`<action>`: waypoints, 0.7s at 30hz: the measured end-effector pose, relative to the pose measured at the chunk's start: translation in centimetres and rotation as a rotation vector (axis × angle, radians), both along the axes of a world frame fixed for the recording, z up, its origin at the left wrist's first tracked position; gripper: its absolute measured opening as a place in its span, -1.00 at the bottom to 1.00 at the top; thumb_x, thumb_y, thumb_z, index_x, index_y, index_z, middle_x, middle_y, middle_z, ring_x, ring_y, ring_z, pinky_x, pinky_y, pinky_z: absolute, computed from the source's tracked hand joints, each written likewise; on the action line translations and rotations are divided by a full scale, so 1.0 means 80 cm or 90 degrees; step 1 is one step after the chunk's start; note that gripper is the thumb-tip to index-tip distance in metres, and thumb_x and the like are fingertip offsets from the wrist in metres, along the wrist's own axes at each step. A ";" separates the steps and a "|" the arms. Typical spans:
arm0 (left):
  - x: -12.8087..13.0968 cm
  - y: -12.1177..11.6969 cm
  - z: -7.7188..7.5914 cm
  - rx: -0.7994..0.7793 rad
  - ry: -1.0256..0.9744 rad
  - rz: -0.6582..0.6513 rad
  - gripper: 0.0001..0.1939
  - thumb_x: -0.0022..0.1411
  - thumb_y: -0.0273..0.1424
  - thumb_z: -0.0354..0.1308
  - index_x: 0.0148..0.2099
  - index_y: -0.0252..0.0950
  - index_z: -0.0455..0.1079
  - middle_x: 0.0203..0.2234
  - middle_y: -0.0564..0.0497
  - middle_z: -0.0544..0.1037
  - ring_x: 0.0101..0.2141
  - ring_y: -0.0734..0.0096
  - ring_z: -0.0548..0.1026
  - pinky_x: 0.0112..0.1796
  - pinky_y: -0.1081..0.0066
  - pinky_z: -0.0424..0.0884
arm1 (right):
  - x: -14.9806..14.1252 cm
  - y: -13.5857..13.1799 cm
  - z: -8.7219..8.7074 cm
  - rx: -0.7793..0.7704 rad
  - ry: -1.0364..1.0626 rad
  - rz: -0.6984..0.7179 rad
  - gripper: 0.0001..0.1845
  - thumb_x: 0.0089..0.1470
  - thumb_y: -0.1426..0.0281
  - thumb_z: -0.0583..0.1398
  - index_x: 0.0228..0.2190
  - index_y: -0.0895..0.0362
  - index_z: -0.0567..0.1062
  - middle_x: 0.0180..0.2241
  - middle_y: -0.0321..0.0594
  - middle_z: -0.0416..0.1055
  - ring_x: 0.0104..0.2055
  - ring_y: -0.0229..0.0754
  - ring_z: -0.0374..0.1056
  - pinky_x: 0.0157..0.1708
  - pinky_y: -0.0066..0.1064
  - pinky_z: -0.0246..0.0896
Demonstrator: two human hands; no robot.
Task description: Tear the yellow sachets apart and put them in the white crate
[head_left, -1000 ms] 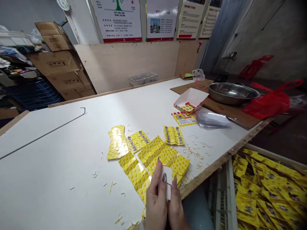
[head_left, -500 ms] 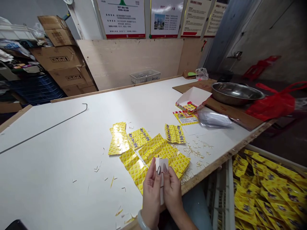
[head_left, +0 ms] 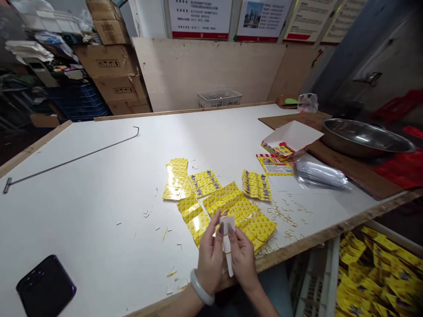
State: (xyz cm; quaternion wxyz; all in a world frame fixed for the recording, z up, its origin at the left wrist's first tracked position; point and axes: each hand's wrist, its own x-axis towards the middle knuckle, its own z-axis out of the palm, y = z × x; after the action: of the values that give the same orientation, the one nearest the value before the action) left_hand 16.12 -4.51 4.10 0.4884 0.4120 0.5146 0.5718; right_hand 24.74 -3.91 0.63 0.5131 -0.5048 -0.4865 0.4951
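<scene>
Both my hands meet near the table's front edge and pinch one small white folded card [head_left: 228, 229] between thumbs and fingers. My left hand [head_left: 209, 259], with a pale bangle on its wrist, grips the card's left side. My right hand [head_left: 243, 259] grips its right side. Just behind the hands lie several strips of yellow sachets [head_left: 228, 207] spread on the white table [head_left: 99, 176]. More yellow sachets [head_left: 256, 184] lie a little further back. Small paper scraps [head_left: 287, 211] are scattered to the right of the strips.
A dark phone [head_left: 46, 288] lies at the front left. A long metal rod [head_left: 69, 160] crosses the left side. At the right are an open printed carton [head_left: 291, 141], a clear plastic bag [head_left: 319, 174], a steel bowl [head_left: 365, 137] and, below the edge, a bin of yellow sachets [head_left: 380, 277].
The view has swung left and down, bringing the phone into sight. My hands have shifted their grip on the white card, now pinching it at its top.
</scene>
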 end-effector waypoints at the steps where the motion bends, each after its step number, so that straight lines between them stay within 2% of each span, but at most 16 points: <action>1: -0.017 0.002 -0.001 0.043 0.074 0.005 -0.61 0.26 -0.21 -0.10 0.11 -0.14 0.22 0.06 -0.01 0.35 0.08 0.44 0.30 0.12 0.37 0.24 | -0.001 0.001 0.000 -0.003 0.003 0.022 -0.66 0.10 0.13 0.11 -0.37 0.17 0.42 -0.47 -0.23 0.37 -0.44 -0.26 0.28 -0.46 -0.50 0.21; 3: -0.054 0.007 -0.009 0.133 0.255 0.022 -0.65 0.26 -0.26 -0.08 0.08 -0.13 0.22 0.01 -0.01 0.36 0.06 0.44 0.29 0.10 0.32 0.25 | 0.001 0.005 -0.002 -0.020 0.017 0.016 -0.66 0.06 0.13 0.16 -0.44 0.18 0.42 -0.55 -0.29 0.30 -0.51 -0.31 0.21 -0.53 -0.53 0.14; 5: -0.087 0.012 -0.022 0.179 0.451 0.003 -0.57 0.17 -0.20 0.06 0.08 -0.16 0.19 0.00 -0.05 0.34 0.06 0.32 0.25 0.11 0.21 0.22 | 0.005 0.009 -0.004 -0.073 0.073 -0.024 -0.64 0.00 0.11 0.20 -0.48 0.18 0.41 -0.59 -0.33 0.26 -0.57 -0.34 0.18 -0.59 -0.55 0.11; 7: -0.109 0.018 -0.039 0.143 0.608 -0.044 -0.34 0.00 -0.05 0.18 0.10 -0.23 0.17 -0.01 -0.14 0.31 0.04 0.16 0.24 0.07 0.08 0.25 | 0.008 0.015 -0.004 -0.147 0.163 -0.040 -0.64 -0.06 0.11 0.25 -0.46 0.17 0.39 -0.58 -0.34 0.27 -0.57 -0.34 0.21 -0.61 -0.55 0.13; 8: -0.116 0.022 -0.047 0.115 0.664 -0.081 -0.31 -0.03 -0.01 0.18 0.08 -0.25 0.20 -0.03 -0.16 0.31 0.00 0.12 0.25 0.02 0.06 0.28 | 0.008 0.017 -0.004 -0.177 0.208 -0.036 -0.64 -0.08 0.12 0.26 -0.44 0.17 0.40 -0.55 -0.33 0.29 -0.56 -0.34 0.23 -0.61 -0.54 0.16; 9: -0.119 0.025 -0.054 0.090 0.704 -0.122 -0.38 0.00 0.00 0.14 0.03 -0.26 0.25 -0.08 -0.15 0.33 -0.04 0.13 0.28 -0.04 0.07 0.32 | 0.007 0.019 -0.003 -0.196 0.242 -0.030 -0.65 -0.08 0.14 0.28 -0.42 0.16 0.40 -0.52 -0.33 0.30 -0.53 -0.33 0.25 -0.59 -0.53 0.19; 11: -0.120 0.031 -0.066 0.065 0.732 -0.198 -0.62 0.17 -0.11 -0.02 -0.12 -0.25 0.34 -0.20 -0.10 0.37 -0.16 0.25 0.33 -0.15 0.19 0.37 | 0.000 0.023 -0.003 -0.194 0.269 -0.019 -0.68 -0.07 0.17 0.28 -0.40 0.16 0.41 -0.48 -0.32 0.31 -0.51 -0.34 0.26 -0.54 -0.50 0.26; 14: -0.117 0.036 -0.072 0.061 0.703 -0.242 -0.66 0.29 -0.28 -0.20 -0.25 -0.24 0.38 -0.30 -0.03 0.38 -0.26 0.42 0.35 -0.23 0.36 0.36 | -0.015 0.025 -0.007 -0.146 0.217 0.010 -0.72 -0.02 0.20 0.26 -0.45 0.16 0.39 -0.50 -0.34 0.31 -0.52 -0.36 0.24 -0.49 -0.49 0.29; 21: -0.122 0.036 -0.074 0.055 0.636 -0.234 -0.71 0.26 -0.27 -0.09 -0.35 -0.22 0.43 -0.36 0.05 0.41 -0.30 0.51 0.36 -0.22 0.43 0.32 | -0.031 0.026 -0.028 -0.115 0.126 0.026 -0.70 0.03 0.16 0.19 -0.46 0.13 0.32 -0.53 -0.35 0.26 -0.56 -0.35 0.18 -0.58 -0.53 0.15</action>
State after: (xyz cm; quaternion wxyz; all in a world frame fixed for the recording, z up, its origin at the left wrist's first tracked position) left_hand 6.33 -1.67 -1.79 0.2581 0.7373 0.5798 0.2317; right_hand 22.24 -1.84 -1.60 0.5012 -0.4878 -0.3971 0.5943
